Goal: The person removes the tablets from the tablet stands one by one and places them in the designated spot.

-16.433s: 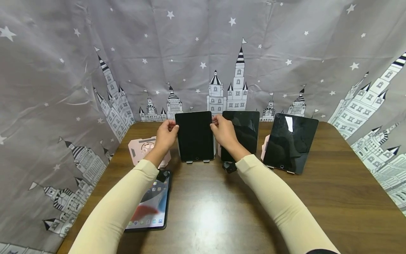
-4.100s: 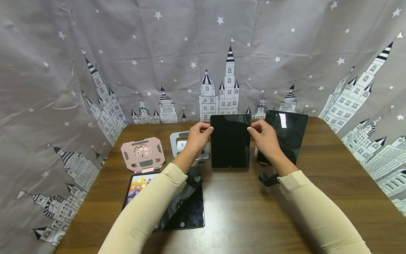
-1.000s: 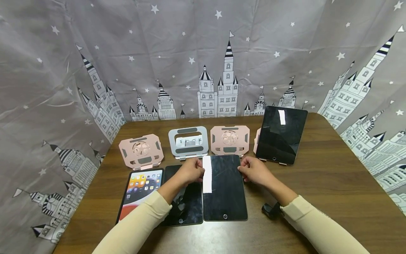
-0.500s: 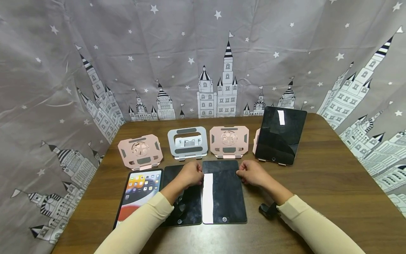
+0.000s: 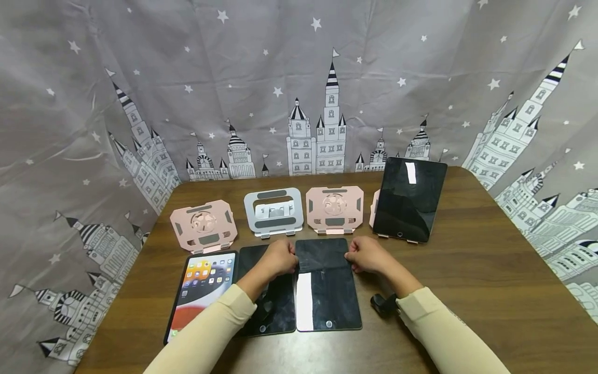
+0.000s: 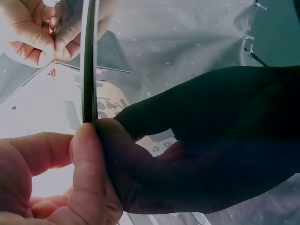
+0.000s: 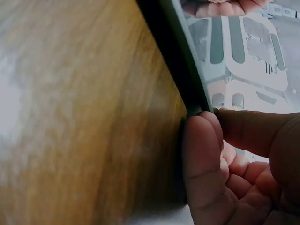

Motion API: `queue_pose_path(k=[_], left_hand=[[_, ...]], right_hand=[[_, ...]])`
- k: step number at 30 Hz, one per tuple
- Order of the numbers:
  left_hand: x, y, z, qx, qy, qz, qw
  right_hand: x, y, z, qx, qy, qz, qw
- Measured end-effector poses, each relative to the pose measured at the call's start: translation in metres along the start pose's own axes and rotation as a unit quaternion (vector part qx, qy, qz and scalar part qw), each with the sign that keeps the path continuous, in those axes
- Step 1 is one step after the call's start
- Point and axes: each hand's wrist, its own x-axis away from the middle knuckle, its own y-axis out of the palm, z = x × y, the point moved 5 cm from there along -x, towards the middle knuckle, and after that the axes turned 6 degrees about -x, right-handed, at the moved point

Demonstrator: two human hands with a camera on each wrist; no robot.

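Wood table (image 5: 467, 270): I'm seeing it carrying everything, four stands lining the back.
Lit tablet (image 5: 202, 291): lying flat, far left.
Dark tablet (image 5: 273, 298): lying beside it, partly hidden under my left sleeve.
Left hand (image 5: 279, 258): curling round the middle tablet (image 5: 328, 283) at its left edge.
Middle tablet: lying nearly flat before the pink stand (image 5: 334, 209); whether it's fully down, I can't tell.
Right hand (image 5: 366, 255): pinching the right edge, probably steadying it.
Propped tablet (image 5: 409, 200): leaning on the far-right stand.

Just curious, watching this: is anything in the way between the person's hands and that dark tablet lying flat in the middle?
No. The left hand and right hand are already on the side edges of the dark tablet, with nothing between them and it.
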Motion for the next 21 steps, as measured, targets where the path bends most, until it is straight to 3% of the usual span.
queue_pose_path(k=[12,21], left_hand=[[-0.0007,-0.0015,-0.0035,0.017,0.010,-0.006,0.9998],[-0.0024,-0.0022,-0.0045,0.002,0.012,0.002,0.9999]], right_hand=[[0.0019,0.0005,-0.0025,0.025,0.001,0.018,1.000],[0.0019,0.0005,-0.0019,0.051,-0.014,0.028,0.998]])
